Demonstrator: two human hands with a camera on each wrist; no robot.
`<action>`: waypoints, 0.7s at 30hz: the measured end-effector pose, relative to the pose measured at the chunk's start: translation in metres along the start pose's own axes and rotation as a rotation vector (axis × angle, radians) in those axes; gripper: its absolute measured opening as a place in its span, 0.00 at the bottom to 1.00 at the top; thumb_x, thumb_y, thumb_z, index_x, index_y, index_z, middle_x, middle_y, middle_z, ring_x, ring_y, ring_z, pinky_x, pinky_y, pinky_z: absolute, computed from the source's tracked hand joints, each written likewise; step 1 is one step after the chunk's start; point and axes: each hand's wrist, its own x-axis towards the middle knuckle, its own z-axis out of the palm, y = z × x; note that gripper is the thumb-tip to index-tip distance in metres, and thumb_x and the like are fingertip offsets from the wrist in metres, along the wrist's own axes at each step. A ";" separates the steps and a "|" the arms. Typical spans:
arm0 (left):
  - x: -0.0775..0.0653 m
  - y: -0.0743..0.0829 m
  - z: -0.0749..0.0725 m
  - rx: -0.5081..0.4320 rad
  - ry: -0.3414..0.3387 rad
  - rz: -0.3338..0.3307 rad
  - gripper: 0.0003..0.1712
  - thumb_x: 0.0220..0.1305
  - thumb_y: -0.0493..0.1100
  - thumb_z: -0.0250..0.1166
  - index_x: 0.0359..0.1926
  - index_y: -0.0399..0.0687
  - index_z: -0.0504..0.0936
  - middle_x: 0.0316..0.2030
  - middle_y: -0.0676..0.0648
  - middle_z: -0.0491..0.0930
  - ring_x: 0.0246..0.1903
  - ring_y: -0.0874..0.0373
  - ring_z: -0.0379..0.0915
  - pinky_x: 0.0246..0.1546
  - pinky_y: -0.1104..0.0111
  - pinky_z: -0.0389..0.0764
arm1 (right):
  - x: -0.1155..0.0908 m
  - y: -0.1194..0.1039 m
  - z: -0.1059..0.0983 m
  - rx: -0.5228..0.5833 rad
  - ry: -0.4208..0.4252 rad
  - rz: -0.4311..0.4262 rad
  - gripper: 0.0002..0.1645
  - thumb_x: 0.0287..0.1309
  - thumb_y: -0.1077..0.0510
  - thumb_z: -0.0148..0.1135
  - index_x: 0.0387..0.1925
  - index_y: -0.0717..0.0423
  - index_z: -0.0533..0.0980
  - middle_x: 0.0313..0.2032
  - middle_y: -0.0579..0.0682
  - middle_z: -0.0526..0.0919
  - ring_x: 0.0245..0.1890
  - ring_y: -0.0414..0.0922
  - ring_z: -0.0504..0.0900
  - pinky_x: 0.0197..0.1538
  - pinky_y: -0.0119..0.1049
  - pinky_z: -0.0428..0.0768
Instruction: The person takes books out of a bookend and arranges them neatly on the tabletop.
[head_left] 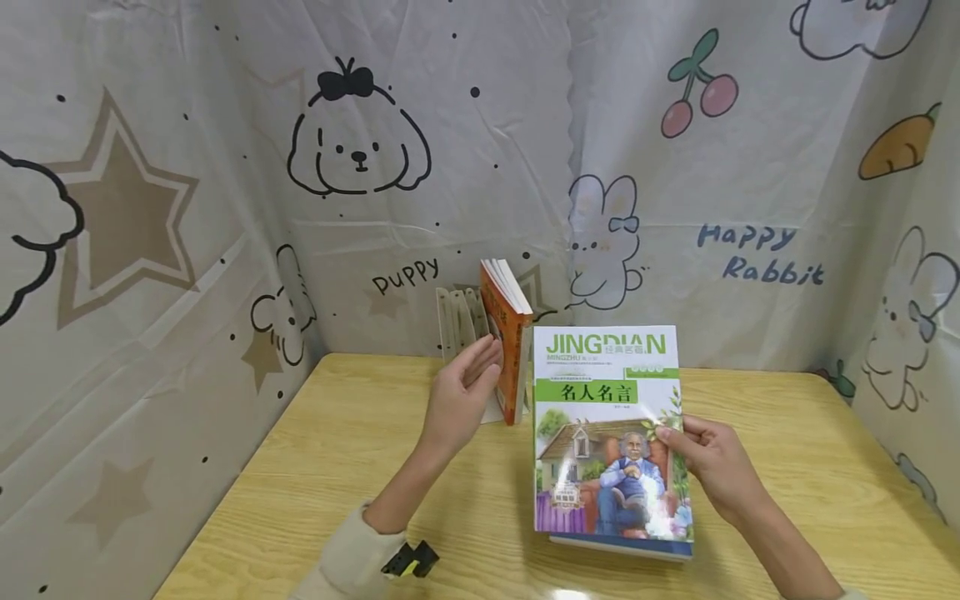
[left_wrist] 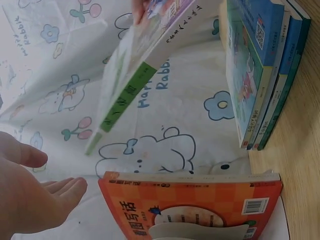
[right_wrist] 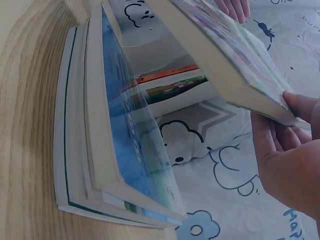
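Note:
My right hand [head_left: 716,467] pinches a paperback book [head_left: 585,492] by its right edge, thumb on the glossy front cover and fingers behind. The cover has green lettering and a picture of a seated person in front of a house. In the right wrist view the book is raised above a stack. My left hand [head_left: 465,392] is beside an orange book [head_left: 513,358] standing upright, its fingers extended. In the left wrist view the fingers are apart from the orange cover and hold nothing. The orange book stands against a pale bookend [head_left: 453,321] with upright dividers.
A stack of several blue and green books [left_wrist: 265,75] lies on the wooden table [head_left: 337,467]; in the head view the held book covers most of it. Behind the table hangs a printed curtain [head_left: 480,167], with more curtain at both sides.

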 end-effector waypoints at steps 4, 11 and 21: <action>0.000 0.001 -0.001 0.006 -0.003 0.008 0.25 0.74 0.34 0.57 0.69 0.35 0.68 0.64 0.38 0.73 0.63 0.50 0.71 0.61 0.67 0.72 | 0.000 0.003 -0.006 0.046 0.024 0.122 0.10 0.70 0.65 0.58 0.31 0.59 0.82 0.23 0.43 0.82 0.21 0.33 0.74 0.24 0.26 0.75; -0.002 0.002 -0.002 0.034 -0.021 0.001 0.24 0.76 0.36 0.55 0.69 0.39 0.69 0.63 0.42 0.75 0.62 0.53 0.72 0.61 0.66 0.72 | 0.001 0.013 -0.014 0.046 0.086 0.326 0.09 0.70 0.61 0.59 0.42 0.60 0.83 0.30 0.48 0.86 0.28 0.38 0.82 0.31 0.30 0.83; -0.001 0.004 -0.004 0.028 -0.028 0.005 0.23 0.77 0.36 0.51 0.69 0.37 0.69 0.62 0.41 0.75 0.62 0.53 0.72 0.62 0.67 0.71 | 0.005 0.031 -0.026 0.022 0.028 0.401 0.18 0.70 0.60 0.58 0.50 0.73 0.78 0.31 0.50 0.86 0.27 0.37 0.81 0.30 0.29 0.82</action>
